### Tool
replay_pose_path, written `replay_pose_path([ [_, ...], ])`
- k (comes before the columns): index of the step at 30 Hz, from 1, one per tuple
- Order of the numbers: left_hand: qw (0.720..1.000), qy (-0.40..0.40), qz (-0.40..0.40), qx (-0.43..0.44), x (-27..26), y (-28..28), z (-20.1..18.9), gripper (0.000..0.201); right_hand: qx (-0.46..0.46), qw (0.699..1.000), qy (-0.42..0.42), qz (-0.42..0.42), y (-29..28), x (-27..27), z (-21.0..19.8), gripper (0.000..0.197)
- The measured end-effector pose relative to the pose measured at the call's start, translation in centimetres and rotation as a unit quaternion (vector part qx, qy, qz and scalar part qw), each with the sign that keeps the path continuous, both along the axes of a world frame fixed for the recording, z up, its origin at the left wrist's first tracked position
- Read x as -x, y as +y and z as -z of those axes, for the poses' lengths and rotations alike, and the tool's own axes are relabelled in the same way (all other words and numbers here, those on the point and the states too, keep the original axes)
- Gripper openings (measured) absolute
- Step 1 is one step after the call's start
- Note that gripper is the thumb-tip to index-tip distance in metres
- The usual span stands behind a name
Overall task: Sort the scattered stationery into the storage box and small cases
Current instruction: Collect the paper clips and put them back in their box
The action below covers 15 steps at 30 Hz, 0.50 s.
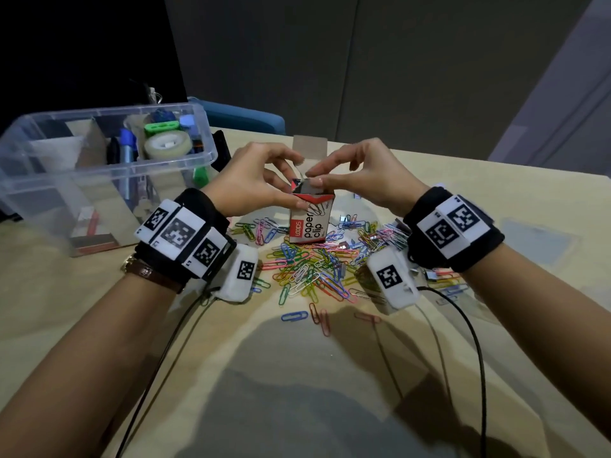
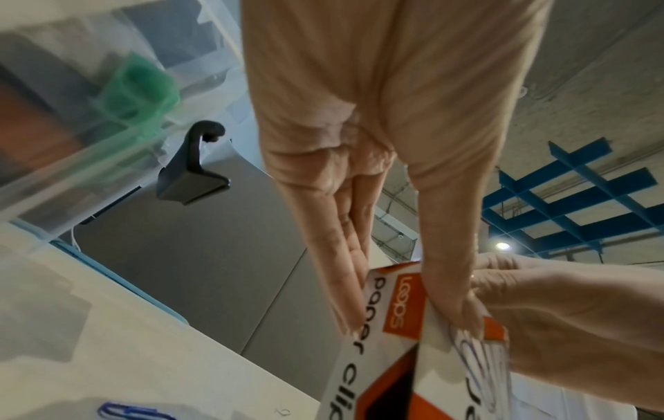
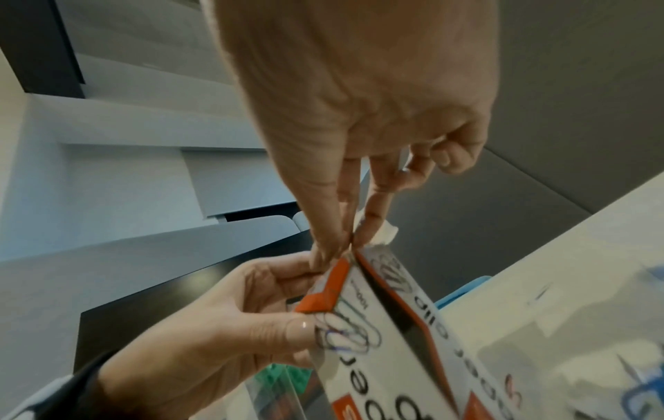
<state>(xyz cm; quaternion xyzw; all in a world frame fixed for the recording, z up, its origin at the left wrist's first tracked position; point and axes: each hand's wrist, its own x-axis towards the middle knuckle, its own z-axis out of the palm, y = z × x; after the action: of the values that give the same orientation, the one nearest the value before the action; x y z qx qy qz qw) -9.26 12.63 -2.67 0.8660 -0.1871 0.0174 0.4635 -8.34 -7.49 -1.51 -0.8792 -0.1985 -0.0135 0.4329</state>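
Observation:
A small red-and-white paper clip box [image 1: 309, 223] stands upright at the middle of the table, its top open. My left hand [image 1: 296, 193] grips its upper part, thumb on the front and fingers behind. My right hand [image 1: 314, 176] pinches the box's top flap between thumb and forefinger. In the left wrist view my left hand [image 2: 413, 321] clamps the paper clip box [image 2: 373, 355]. The right wrist view shows my right hand [image 3: 345, 244] pinching the top edge of the paper clip box [image 3: 377, 326]. Several coloured paper clips [image 1: 317, 266] lie scattered around and in front of the box.
A clear storage box [image 1: 39, 166] stands at the left with a tape roll [image 1: 168, 145], pens and a green piece inside. A black binder clip [image 2: 190, 176] sits beside it. Black cables [image 1: 476, 342] trail from my wrists toward the table's near edge. A blue chair [image 1: 244, 119] stands behind.

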Motion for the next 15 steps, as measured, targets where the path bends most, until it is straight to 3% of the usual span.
replay_pose_path([
  [3,1.0,0.0,0.003,-0.005,0.1,0.1,-0.1,0.07,0.0,0.998,-0.022,0.05,-1.3,-0.4,-1.1,0.017],
  [6,1.0,0.012,0.001,-0.013,0.1,0.3,-0.1,0.068,0.166,0.983,0.03,0.075,-3.2,-0.9,-2.0,0.024],
  [10,0.999,0.02,0.01,-0.024,0.1,0.3,0.0,0.067,0.407,0.893,0.175,0.074,-4.5,-0.8,-0.9,0.037],
  [13,1.0,0.018,0.014,-0.02,0.1,0.3,0.1,0.066,0.526,0.836,0.143,0.058,-4.0,-0.1,0.1,0.034],
  [15,0.999,0.018,0.017,-0.022,0.1,0.2,0.1,0.067,0.548,0.824,0.134,0.057,-3.7,0.0,0.3,0.038],
])
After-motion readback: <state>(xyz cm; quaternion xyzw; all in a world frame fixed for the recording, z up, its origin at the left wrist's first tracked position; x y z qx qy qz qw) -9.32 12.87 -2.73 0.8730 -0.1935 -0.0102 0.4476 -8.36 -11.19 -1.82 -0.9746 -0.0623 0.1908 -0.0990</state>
